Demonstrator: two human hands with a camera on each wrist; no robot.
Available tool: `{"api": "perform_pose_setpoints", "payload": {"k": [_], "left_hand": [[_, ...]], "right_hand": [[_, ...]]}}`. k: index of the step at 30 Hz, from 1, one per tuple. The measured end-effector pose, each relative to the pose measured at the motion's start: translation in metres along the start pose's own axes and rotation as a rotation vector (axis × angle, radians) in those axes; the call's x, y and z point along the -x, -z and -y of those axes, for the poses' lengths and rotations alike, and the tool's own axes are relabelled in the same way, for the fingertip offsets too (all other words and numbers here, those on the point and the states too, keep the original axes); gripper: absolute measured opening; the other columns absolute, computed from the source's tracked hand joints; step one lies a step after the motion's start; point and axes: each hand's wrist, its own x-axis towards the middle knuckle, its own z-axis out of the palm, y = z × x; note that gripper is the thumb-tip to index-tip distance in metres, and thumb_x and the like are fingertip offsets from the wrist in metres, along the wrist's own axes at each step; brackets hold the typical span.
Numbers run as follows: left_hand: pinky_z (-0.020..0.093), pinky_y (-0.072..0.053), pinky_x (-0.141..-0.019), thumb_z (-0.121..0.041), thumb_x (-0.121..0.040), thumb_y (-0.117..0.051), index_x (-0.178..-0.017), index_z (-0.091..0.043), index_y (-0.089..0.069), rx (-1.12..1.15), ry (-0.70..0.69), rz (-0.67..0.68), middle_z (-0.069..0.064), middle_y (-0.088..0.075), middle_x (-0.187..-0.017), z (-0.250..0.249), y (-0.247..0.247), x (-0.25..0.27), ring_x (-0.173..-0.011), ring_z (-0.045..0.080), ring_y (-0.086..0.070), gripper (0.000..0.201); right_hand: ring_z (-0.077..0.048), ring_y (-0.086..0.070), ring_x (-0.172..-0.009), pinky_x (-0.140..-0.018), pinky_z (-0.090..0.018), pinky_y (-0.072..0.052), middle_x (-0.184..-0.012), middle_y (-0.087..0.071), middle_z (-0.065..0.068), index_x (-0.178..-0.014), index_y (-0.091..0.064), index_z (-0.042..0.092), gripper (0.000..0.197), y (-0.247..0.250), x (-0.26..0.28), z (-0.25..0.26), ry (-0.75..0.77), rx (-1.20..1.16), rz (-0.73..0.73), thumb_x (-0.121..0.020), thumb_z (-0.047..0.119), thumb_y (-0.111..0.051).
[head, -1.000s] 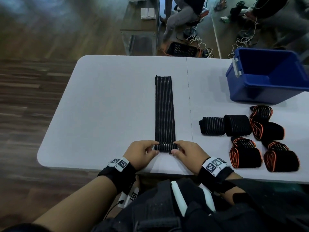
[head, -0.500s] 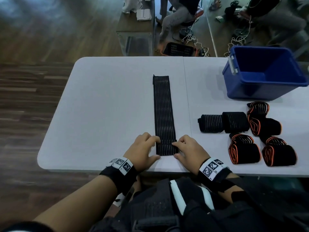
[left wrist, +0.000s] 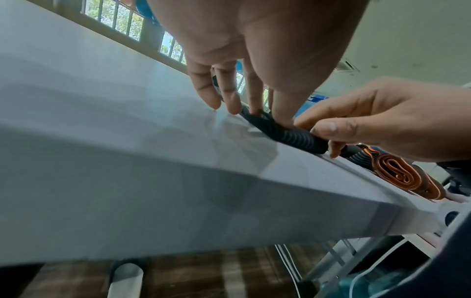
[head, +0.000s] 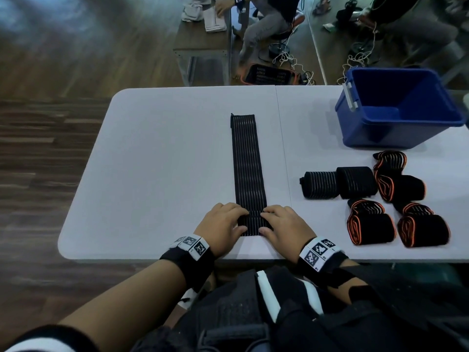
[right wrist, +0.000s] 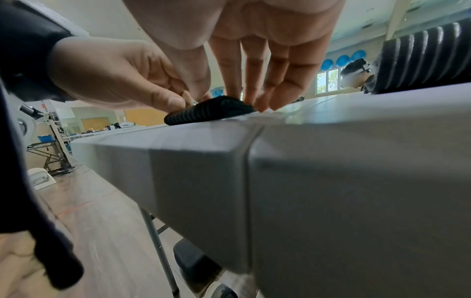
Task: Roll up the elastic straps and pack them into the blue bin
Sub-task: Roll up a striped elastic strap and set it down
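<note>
White folding table (head: 157, 174) carries everything. Blue bin (head: 375, 138) sits at its far right, lid off; the part of the floor that shows holds no straps, so judged from this nothing is packed yet. Just in front of the bin lie 6 rolled straps (head: 373, 199) in a cluster: 2 black with pale stripes, 4 black with orange edging, some looking loose at the ends. These look ready for packing.

Left of the table's centre seam, 1 black striped strap (head: 247, 163) lies flat, running away from the person, with only its near end turned into a small roll (left wrist: 288, 137). Rolling has barely begun; most of the length is left.

Left hand (head: 223, 224) and right hand (head: 284, 226) sit at either side of that roll, fingers curled down onto it with thumbs at the near side, pinching and pressing it against the table.
</note>
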Motion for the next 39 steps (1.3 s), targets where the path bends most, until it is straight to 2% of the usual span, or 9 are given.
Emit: {"api": "perform_pose_setpoints", "payload": {"k": [5, 10, 13, 19, 22, 28, 32, 36, 39], "left_hand": [[0.039, -0.049, -0.089, -0.027, -0.089, -0.070, -0.102, -0.025, -0.066, 0.043, 0.033, -0.023, -0.011, -0.062, -0.113, -0.003, -0.003, -0.002, -0.096, 0.016, -0.054, 0.013], [0.032, -0.045, -0.100, -0.025, -0.094, -0.066, -0.125, -0.020, -0.066, 0.076, 0.086, -0.044, -0.003, -0.064, -0.124, -0.006, -0.005, -0.006, -0.111, 0.018, -0.057, 0.031], [0.029, -0.044, -0.097, -0.029, -0.095, -0.064, -0.121, -0.019, -0.070, 0.048, 0.100, -0.014, -0.002, -0.062, -0.119, -0.010, -0.005, -0.010, -0.109, 0.018, -0.056, 0.028], [0.033, -0.048, -0.088, -0.026, -0.091, -0.068, -0.096, -0.021, -0.069, 0.058, 0.126, 0.007, -0.006, -0.059, -0.105, -0.013, -0.003, -0.016, -0.097, 0.017, -0.055, 0.007], [0.033, -0.049, -0.080, -0.022, -0.089, -0.069, -0.088, -0.023, -0.063, 0.088, 0.148, -0.010, -0.009, -0.056, -0.095, -0.014, -0.003, -0.017, -0.087, 0.015, -0.054, 0.006], [0.031, -0.048, -0.075, -0.021, -0.090, -0.067, -0.085, -0.025, -0.058, 0.121, 0.188, -0.028, -0.009, -0.055, -0.089, -0.014, -0.005, -0.019, -0.080, 0.013, -0.053, 0.010], [0.040, -0.049, -0.068, -0.011, -0.089, -0.060, -0.084, -0.022, -0.052, 0.122, 0.167, -0.066, -0.006, -0.055, -0.079, -0.014, -0.004, -0.020, -0.074, 0.018, -0.052, 0.015], [0.043, -0.050, -0.073, -0.009, -0.092, -0.057, -0.090, -0.018, -0.066, 0.033, 0.064, -0.044, 0.000, -0.063, -0.091, -0.010, -0.004, -0.017, -0.082, 0.022, -0.054, 0.013], [0.042, -0.051, -0.081, -0.019, -0.097, -0.057, -0.100, -0.017, -0.074, -0.010, 0.019, -0.008, 0.001, -0.067, -0.104, -0.007, -0.003, -0.015, -0.093, 0.025, -0.058, 0.017]], "right_hand": [[-0.018, -0.055, -0.106, -0.090, -0.027, -0.044, -0.118, -0.060, 0.004, -0.118, -0.061, 0.021, 0.027, 0.006, -0.003, 0.003, -0.020, -0.044, 0.000, -0.093, 0.030, -0.062], [-0.020, -0.058, -0.105, -0.090, -0.033, -0.049, -0.117, -0.060, 0.001, -0.124, -0.061, 0.018, 0.030, 0.007, -0.008, 0.007, -0.086, -0.081, 0.019, -0.096, 0.027, -0.058], [-0.021, -0.060, -0.100, -0.088, -0.036, -0.052, -0.116, -0.057, -0.001, -0.127, -0.061, 0.017, 0.033, 0.007, -0.012, 0.009, -0.093, -0.066, 0.036, -0.096, 0.026, -0.058], [-0.019, -0.057, -0.084, -0.075, -0.035, -0.052, -0.099, -0.054, 0.001, -0.094, -0.064, 0.018, 0.006, 0.011, -0.019, 0.011, -0.091, -0.046, 0.051, -0.093, 0.023, -0.060], [-0.017, -0.054, -0.076, -0.070, -0.033, -0.050, -0.093, -0.052, 0.002, -0.088, -0.059, 0.018, 0.007, 0.013, -0.021, 0.013, -0.110, -0.061, 0.030, -0.095, 0.021, -0.059], [-0.020, -0.055, -0.075, -0.070, -0.035, -0.050, -0.092, -0.054, 0.001, -0.091, -0.057, 0.018, 0.006, 0.016, -0.024, 0.014, -0.124, -0.061, 0.029, -0.095, 0.022, -0.059], [-0.022, -0.057, -0.077, -0.071, -0.038, -0.052, -0.094, -0.055, -0.001, -0.093, -0.061, 0.017, 0.006, 0.014, -0.024, 0.013, -0.111, -0.047, 0.023, -0.095, 0.022, -0.058], [-0.023, -0.061, -0.089, -0.079, -0.035, -0.051, -0.104, -0.059, -0.002, -0.106, -0.070, 0.018, 0.021, 0.012, -0.021, 0.011, -0.078, -0.005, 0.062, -0.098, 0.027, -0.054], [-0.019, -0.058, -0.100, -0.088, -0.033, -0.049, -0.110, -0.059, 0.003, -0.113, -0.071, 0.022, 0.033, 0.015, -0.017, 0.011, -0.060, 0.005, 0.095, -0.095, 0.045, -0.056]]}}
